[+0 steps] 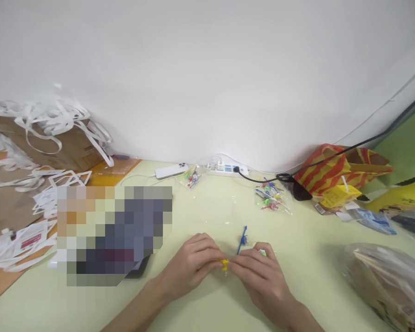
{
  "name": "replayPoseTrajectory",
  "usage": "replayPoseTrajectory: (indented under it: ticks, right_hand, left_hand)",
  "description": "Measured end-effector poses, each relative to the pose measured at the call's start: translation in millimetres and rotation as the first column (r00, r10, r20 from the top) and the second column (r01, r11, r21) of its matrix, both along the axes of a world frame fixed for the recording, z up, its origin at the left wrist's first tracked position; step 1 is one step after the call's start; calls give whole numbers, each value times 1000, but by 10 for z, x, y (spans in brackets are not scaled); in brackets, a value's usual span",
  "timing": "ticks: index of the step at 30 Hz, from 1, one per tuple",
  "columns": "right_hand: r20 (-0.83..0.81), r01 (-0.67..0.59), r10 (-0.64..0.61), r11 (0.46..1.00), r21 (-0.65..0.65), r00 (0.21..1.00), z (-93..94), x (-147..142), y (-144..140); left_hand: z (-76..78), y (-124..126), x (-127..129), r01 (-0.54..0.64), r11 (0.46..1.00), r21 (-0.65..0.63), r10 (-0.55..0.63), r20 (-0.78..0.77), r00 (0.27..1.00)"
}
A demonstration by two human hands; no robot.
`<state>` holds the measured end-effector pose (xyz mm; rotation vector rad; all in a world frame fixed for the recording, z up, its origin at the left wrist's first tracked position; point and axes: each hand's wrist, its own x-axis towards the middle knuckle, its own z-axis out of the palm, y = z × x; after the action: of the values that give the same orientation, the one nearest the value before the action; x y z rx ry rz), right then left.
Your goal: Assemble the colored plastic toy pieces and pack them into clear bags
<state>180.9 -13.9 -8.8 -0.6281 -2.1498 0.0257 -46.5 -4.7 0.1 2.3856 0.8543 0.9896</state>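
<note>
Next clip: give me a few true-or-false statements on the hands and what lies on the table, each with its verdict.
1. Both hands, left hand and right hand, pinch a small yellow piece between them. True.
2. A blue stick pokes up just behind the right hand. True.
3. The power strip lies at the near table edge, beside the wrists. False: it lies at the far edge, against the wall.
4. The red-and-yellow striped bag is at the far left. False: it is at the far right; the left holds cardboard with white paper strips.
5. A white phone lies left of the power strip. True.
</note>
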Motion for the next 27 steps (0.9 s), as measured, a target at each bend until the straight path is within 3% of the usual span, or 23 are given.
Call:
replayPoseTrajectory:
  ticks: [4,7,15,20,27]
  right_hand:
    - [-51,30,-35,995,-93,998,-41,13,-29]
    - [-118,74,-86,992,-103,989,-51,-1,-44]
    - [-210,126,-147,986,-111,967,-17,-44,-47]
    - [-249,82,-111,989,-125,962,-54,-119,-81]
    - [-207,53,-82,988,-142,975,-126,-174,-99]
  left_hand:
    - [-60,-32,29,-76,967,-245,114,145,983]
    - [-93,-39,56,-148,932,-331,232,230,945]
    - [-71,-30,90,-257,965,-43,261,169,950]
    - [-87,-39,93,-196,980,-26,197,101,975]
    - [-53,-56,133,-147,987,-71,157,161,975]
